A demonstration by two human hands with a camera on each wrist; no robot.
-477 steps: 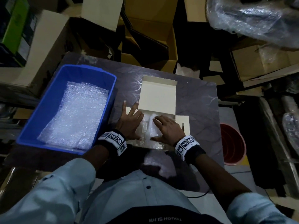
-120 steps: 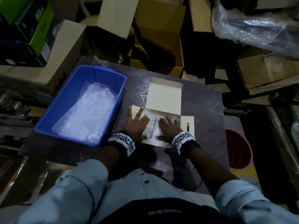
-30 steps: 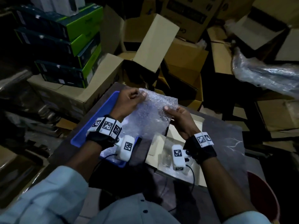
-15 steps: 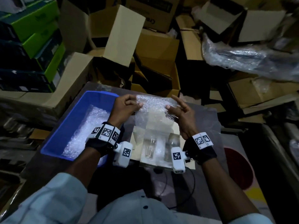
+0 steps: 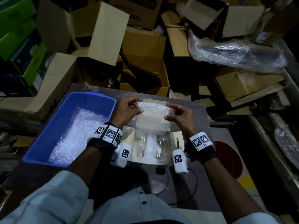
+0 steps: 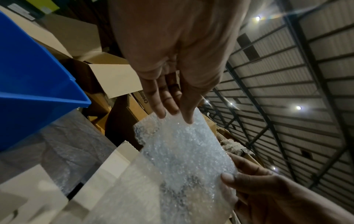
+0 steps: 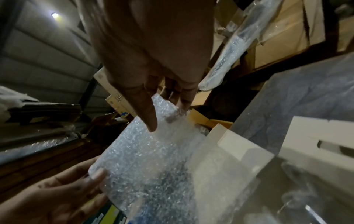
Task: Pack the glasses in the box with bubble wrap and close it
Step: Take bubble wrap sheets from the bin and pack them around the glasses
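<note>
Overhead, bubble wrap sheet [image 5: 152, 116] hanging lengthwise toward open box [image 5: 175, 142], left hand [image 5: 127, 110] and right hand [image 5: 179, 114] fingers pinching top corners.

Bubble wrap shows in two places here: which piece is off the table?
The sheet of bubble wrap pinched by the left hand and right hand above the white box; the other lies in the blue bin.

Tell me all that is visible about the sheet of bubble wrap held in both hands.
The clear bubble wrap sheet is roughly rectangular, thin, translucent plastic covered with tiny bubbles. It hangs in the air above the open white cardboard box, where two clear glasses lie. The left hand and the right hand pinch its upper corners; its lower part hangs toward the box.
</note>
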